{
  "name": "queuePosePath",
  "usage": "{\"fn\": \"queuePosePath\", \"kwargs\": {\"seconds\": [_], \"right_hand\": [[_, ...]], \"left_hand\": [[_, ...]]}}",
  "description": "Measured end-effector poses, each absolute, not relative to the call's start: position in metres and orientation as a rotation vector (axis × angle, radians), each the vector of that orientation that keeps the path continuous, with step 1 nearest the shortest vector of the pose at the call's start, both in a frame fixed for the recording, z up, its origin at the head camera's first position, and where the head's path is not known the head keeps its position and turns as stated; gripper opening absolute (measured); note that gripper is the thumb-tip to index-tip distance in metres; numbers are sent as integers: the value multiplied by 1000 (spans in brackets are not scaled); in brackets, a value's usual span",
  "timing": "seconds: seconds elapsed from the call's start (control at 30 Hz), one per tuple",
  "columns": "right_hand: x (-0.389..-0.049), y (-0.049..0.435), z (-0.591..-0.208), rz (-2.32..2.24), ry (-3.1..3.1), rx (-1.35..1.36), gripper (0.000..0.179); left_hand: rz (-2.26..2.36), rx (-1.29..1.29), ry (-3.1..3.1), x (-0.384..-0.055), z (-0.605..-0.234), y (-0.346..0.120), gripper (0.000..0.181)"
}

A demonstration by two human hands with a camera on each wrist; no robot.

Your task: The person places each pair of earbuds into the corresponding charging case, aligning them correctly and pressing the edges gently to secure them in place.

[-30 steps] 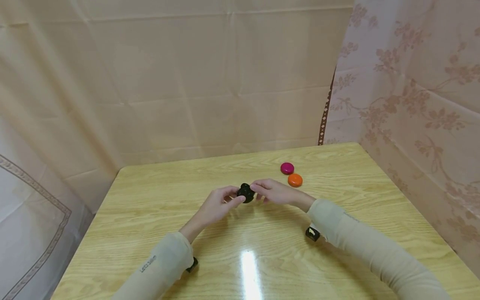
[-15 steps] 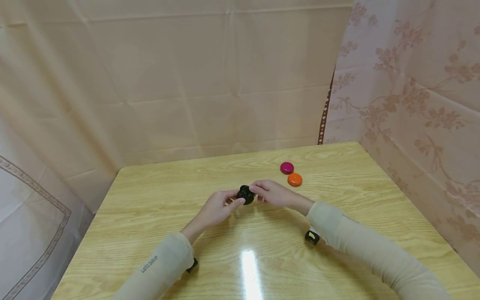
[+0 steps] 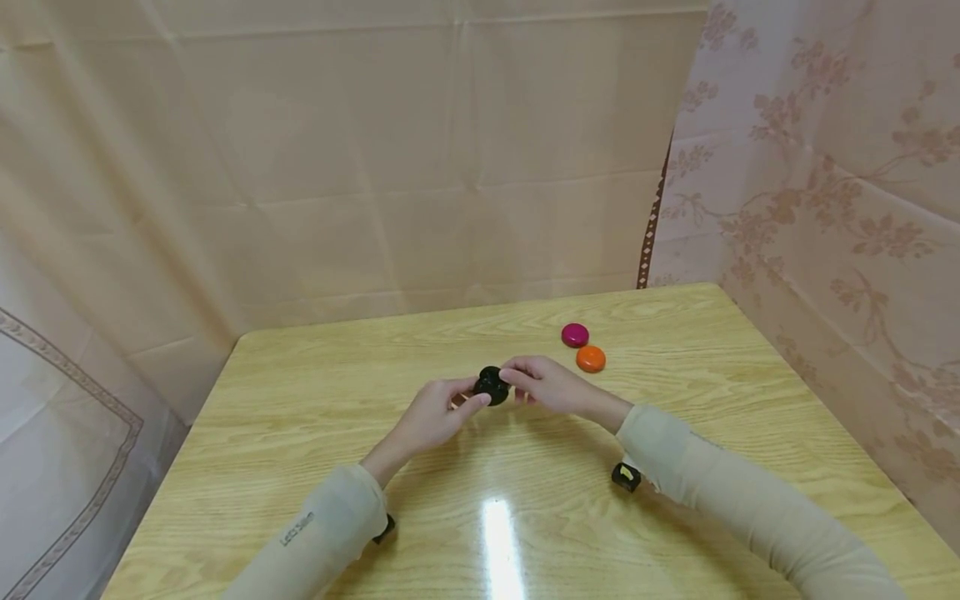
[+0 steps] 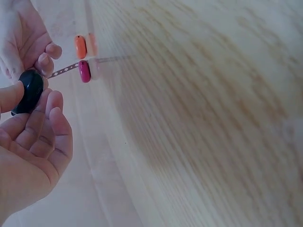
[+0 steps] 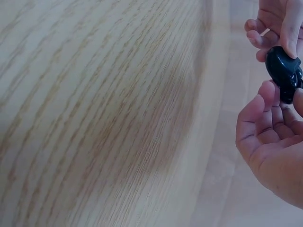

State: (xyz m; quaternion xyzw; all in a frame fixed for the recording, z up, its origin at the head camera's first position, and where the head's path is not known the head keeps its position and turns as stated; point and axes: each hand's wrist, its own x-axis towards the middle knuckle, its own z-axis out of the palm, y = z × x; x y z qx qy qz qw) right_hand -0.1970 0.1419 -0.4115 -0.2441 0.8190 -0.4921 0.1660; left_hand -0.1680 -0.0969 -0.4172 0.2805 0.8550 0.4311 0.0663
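Observation:
A small glossy black rounded object (image 3: 491,390) is held above the table between both hands; its exact kind cannot be told. My left hand (image 3: 435,414) pinches its left side between thumb and fingers. From the right, my right hand (image 3: 549,386) grips the upper right edge with thumb and fingertips. In the left wrist view the black object (image 4: 31,92) looks like a thick, smooth oval, partly covered by the left thumb. Seen from the right wrist, the black object (image 5: 284,66) shows a rounded body with smaller lobes at its lower end.
A magenta disc (image 3: 575,335) and an orange disc (image 3: 591,358) lie side by side on the wooden table (image 3: 337,367), just beyond the right hand. Cloth drapes (image 3: 420,167) hang behind the table and along its sides. Black wrist cameras (image 3: 626,477) sit under both sleeves.
The black object has turned slightly between the fingers, so its lobed outline looks rounder now. Both hands have shifted only slightly and keep their hold. The discs lie where they were.

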Motion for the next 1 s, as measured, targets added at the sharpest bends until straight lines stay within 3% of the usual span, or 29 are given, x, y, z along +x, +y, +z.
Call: {"fn": "queuePosePath", "kwargs": {"seconds": [1.0], "right_hand": [[-197,147,-414,-1400,2365,-714,30]], "left_hand": [[1283,854,2596,-168,-418,-92,34]]}}
